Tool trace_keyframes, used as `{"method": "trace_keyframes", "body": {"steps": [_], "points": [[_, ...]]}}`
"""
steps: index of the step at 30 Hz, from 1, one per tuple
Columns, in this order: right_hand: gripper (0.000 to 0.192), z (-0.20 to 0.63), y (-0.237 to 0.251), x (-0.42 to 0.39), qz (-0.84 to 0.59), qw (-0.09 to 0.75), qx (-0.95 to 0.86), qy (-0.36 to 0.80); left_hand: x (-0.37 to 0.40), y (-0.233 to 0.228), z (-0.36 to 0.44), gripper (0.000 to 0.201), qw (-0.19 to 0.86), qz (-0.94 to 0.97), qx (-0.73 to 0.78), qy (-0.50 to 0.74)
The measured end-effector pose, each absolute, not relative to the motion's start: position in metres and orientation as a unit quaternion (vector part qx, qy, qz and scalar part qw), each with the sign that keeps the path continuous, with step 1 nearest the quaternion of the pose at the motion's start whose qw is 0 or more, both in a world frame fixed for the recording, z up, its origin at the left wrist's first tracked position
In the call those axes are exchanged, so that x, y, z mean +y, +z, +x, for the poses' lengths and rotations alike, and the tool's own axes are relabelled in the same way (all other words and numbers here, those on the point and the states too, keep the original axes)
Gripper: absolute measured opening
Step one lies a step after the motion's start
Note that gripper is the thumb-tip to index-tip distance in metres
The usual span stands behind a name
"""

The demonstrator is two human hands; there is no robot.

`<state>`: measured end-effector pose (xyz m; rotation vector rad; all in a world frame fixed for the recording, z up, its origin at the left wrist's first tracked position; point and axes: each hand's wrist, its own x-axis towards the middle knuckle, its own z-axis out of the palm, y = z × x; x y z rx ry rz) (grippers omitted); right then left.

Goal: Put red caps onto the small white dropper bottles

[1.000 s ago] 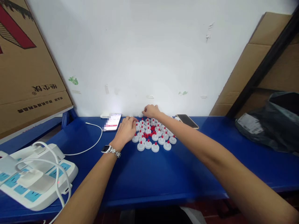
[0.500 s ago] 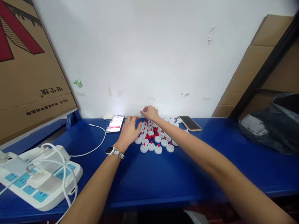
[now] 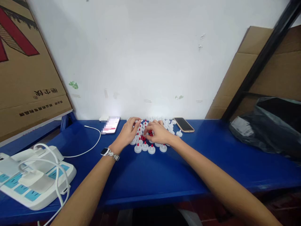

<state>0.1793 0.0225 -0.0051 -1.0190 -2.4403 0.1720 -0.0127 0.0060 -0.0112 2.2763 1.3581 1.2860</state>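
On the blue table stand several white round caps with red tips [image 3: 151, 149], grouped around a pile of small red pieces [image 3: 143, 138]. My left hand [image 3: 128, 131], wearing a watch and a bracelet, is at the left side of the group. Its thumb and index finger come together near a small white bit that I cannot identify. Over the red pile, my right hand [image 3: 158, 131] has thumb and index curled towards each other, low among the pieces. Whatever lies between those fingertips is too small to make out. White caps without red tips [image 3: 168, 125] lie behind and right of this hand.
A lit phone [image 3: 111, 125] lies to the left and a dark-screened phone [image 3: 184, 124] to the right. A power strip [image 3: 37, 201] with chargers and white cables takes the left front. A grey plastic bag [image 3: 263, 125] sits at right. Behind is a white wall [image 3: 145, 62].
My right hand has come down from near the wall to the red pieces. The fingers of my left hand have drawn together. The view has shifted slightly to the right.
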Motion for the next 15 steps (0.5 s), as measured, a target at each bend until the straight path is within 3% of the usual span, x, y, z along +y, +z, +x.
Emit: {"method": "trace_keyframes", "body": {"steps": [3,9,12,15], "points": [[0.013,0.182,-0.006,0.021,-0.365,0.15,-0.919,0.019,0.007,-0.014,-0.012,0.037,0.098,0.772,0.455,0.433],[0.012,0.177,-0.016,0.029,-0.36,0.124,-0.925,0.004,0.01,-0.019,-0.01,0.039,0.096,0.781,0.448,0.425],[0.009,0.179,-0.016,0.029,-0.36,0.181,-0.915,0.034,0.009,-0.018,-0.009,0.039,0.102,0.781,0.446,0.425],[0.008,0.182,-0.013,0.028,-0.357,0.301,-0.867,0.173,0.006,-0.015,-0.008,0.04,0.111,0.778,0.447,0.428]]}}
